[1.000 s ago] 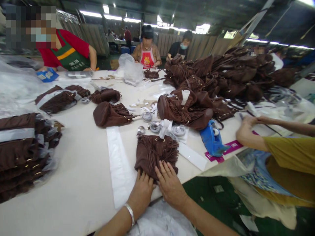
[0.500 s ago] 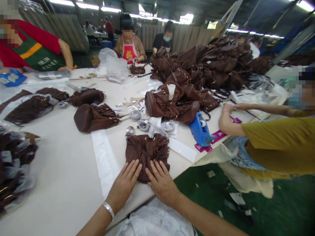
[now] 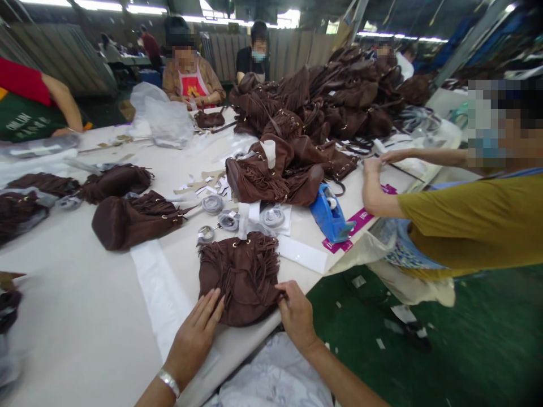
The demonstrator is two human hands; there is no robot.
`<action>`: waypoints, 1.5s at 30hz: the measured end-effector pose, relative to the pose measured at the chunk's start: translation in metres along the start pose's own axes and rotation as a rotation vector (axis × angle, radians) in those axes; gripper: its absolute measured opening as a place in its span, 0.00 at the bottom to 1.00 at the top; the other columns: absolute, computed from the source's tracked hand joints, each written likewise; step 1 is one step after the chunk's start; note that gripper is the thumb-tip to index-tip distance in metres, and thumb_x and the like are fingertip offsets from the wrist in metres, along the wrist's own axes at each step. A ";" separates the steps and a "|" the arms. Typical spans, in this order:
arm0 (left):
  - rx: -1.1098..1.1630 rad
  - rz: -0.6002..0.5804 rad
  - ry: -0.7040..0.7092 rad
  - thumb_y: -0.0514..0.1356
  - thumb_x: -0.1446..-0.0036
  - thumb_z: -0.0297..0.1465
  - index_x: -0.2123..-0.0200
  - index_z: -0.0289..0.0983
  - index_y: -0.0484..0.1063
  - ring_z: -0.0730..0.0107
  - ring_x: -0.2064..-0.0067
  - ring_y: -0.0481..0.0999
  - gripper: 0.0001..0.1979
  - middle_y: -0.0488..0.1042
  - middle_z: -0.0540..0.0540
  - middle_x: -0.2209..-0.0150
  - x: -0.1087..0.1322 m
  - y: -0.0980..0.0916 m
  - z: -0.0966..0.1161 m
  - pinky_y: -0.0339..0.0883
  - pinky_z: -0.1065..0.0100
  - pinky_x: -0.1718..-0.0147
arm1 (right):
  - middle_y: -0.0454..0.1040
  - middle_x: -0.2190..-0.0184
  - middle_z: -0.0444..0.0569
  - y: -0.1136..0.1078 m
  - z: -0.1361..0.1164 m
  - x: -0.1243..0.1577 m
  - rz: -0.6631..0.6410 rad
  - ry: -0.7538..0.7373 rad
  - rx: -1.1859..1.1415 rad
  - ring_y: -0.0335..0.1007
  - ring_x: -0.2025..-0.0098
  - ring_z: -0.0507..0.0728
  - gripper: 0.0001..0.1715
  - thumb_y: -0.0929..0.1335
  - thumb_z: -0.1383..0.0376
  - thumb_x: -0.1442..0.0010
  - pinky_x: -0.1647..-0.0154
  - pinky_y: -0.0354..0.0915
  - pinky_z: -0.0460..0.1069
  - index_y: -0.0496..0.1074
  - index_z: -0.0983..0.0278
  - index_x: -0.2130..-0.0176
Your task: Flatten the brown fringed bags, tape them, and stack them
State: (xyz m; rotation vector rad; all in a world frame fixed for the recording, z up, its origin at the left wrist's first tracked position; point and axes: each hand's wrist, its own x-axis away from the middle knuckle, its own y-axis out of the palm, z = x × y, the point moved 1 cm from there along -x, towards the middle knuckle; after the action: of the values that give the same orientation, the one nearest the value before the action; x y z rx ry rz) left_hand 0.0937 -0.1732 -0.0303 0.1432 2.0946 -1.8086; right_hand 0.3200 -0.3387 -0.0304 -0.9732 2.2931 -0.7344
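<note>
Workshop floor (image 3: 352,345), green, is littered with paper scraps beside a large white worktable (image 3: 85,316). Across the far right of the table lies a tall heap of brown fringed bags (image 3: 318,96). One co-worker in a mustard-yellow top (image 3: 479,226) stands at the right edge, both hands over the table; another, in a red apron (image 3: 193,85), is at the far side. A brown bucket bag (image 3: 131,223) lies on its side left of centre.

Nearest the wearer, a fringed drawstring bag (image 3: 244,288) lies flat near the table's front edge, its eyeletted opening facing away. A long white plastic strip (image 3: 159,288) lies to its left. The left hand (image 3: 190,336) is open, fingers extended and close together, resting on the bag's lower left without gripping. The right hand (image 3: 297,314) is partly curled, thumb and forefinger pinching the bag's right edge. Beyond, to the right, stands a blue tape dispenser (image 3: 331,217). Plastic-wrapped coils (image 3: 229,219) sit just beyond the bag's opening. A silver-coloured bracelet (image 3: 168,383) encircles the left wrist.
</note>
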 end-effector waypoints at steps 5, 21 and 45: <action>-0.010 -0.024 0.016 0.44 0.39 0.17 0.31 0.36 0.45 0.58 0.33 0.58 0.33 0.60 0.38 0.34 0.004 0.003 -0.007 0.64 0.56 0.39 | 0.66 0.68 0.48 -0.006 0.011 -0.006 -0.097 -0.233 0.306 0.63 0.63 0.57 0.11 0.61 0.73 0.39 0.62 0.61 0.50 0.70 0.62 0.65; 0.042 -0.007 -0.087 0.54 0.36 0.34 0.40 0.30 0.64 0.50 0.32 0.53 0.24 0.61 0.36 0.35 -0.083 -0.042 0.030 0.51 0.45 0.35 | 0.67 0.65 0.51 -0.012 0.018 -0.005 -0.161 -0.539 0.520 0.60 0.64 0.58 0.10 0.63 0.71 0.38 0.64 0.57 0.52 0.71 0.65 0.57; 0.020 -0.126 -0.094 0.58 0.44 0.52 0.33 0.36 0.53 0.41 0.30 0.42 0.43 0.53 0.41 0.31 -0.079 0.009 0.030 0.27 0.38 0.35 | 0.75 0.54 0.51 -0.002 0.006 -0.183 -0.384 -0.256 0.067 0.72 0.52 0.58 0.17 0.63 0.62 0.34 0.50 0.67 0.52 0.68 0.61 0.47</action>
State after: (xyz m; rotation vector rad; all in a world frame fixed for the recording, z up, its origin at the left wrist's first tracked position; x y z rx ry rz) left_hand 0.1762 -0.1886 -0.0149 -0.0690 2.0615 -1.8695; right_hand 0.4340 -0.2018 0.0143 -1.4092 1.8721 -0.7810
